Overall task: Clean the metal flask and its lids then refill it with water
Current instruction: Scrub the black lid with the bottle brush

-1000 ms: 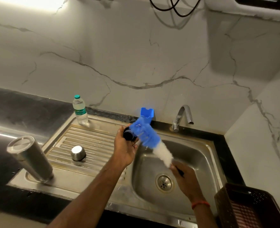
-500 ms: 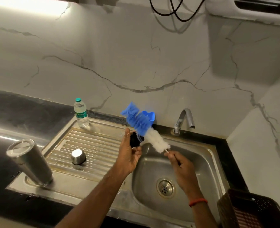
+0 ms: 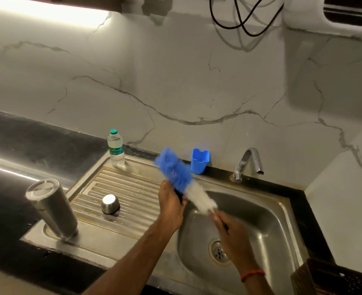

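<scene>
The tall cylindrical brushed-steel flask (image 3: 51,209) stands mouth-down and leaning at the 8 o'clock corner of the ribbed stainless drainboard (image 3: 131,188), its flat base catching the light. At 3 o'clock from it, well apart, a small domed polished-metal lid (image 3: 110,203) sits rim-down on the ridges. A second, small black lid (image 3: 179,195) is mostly hidden in the left hand (image 3: 169,201), whose grip is wrapped around it just above the seam between drainboard and basin. Against this lid lies the bottle brush (image 3: 183,184), a blurred column of bristles, bright blue at the far end and fluffy white nearer the handle, slanting from 11 o'clock down to 5 o'clock. The right hand (image 3: 231,228) has its grip closed on the brush's thin dark handle, over the smooth, rounded steel sink basin (image 3: 267,213); a red thread band circles that wrist. The round perforated drain (image 3: 219,252) sits in the basin floor under the right hand. At 12 o'clock of the drainboard stands a clear plastic water bottle (image 3: 116,149) with a green cap and label. A square blue plastic cup (image 3: 199,160) rests against the veined white marble wall, and at 1 o'clock of the basin curves a chrome tap (image 3: 247,165). The black stone bench (image 3: 26,145) frames the sink. A dark brown perforated plastic basket (image 3: 337,279) shows at the 5 o'clock corner.
</scene>
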Demonstrator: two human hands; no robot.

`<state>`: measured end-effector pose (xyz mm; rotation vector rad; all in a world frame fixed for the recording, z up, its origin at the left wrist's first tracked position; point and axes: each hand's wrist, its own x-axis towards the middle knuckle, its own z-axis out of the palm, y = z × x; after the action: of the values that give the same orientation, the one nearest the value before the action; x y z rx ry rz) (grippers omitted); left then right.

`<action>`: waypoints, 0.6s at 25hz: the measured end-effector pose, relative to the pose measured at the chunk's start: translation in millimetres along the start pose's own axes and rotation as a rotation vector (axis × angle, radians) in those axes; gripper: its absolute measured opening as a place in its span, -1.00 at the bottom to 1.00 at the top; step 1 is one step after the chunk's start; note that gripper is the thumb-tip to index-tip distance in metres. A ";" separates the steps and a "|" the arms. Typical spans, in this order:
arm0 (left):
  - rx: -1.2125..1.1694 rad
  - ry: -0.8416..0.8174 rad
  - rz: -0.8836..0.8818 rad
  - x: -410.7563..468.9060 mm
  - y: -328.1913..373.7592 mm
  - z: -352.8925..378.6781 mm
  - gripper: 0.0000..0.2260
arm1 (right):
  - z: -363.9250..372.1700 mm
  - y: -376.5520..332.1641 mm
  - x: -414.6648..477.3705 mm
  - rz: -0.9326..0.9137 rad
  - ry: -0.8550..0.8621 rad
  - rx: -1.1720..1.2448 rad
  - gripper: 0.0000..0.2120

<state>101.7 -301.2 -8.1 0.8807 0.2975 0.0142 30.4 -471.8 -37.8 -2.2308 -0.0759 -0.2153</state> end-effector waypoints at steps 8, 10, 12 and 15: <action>0.012 0.064 0.101 6.8 3.2 -8.1 -0.73 | -1.8 6.0 -11.1 0.025 -0.007 -0.011 -0.78; 0.059 0.089 0.072 -1.6 2.5 2.1 -0.77 | 5.1 -8.5 8.8 -0.056 0.045 -0.030 -0.81; 0.087 0.112 0.031 -5.4 8.7 9.6 -0.82 | 8.8 -19.2 22.5 -0.101 0.064 -0.038 -0.79; -0.002 0.096 0.033 -1.1 20.1 2.0 -0.77 | 8.1 11.1 3.7 -0.040 0.027 -0.051 -0.81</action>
<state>103.5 -290.0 8.7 0.8847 0.3726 0.0878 36.6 -472.4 -50.7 -2.2781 -0.1023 -0.2716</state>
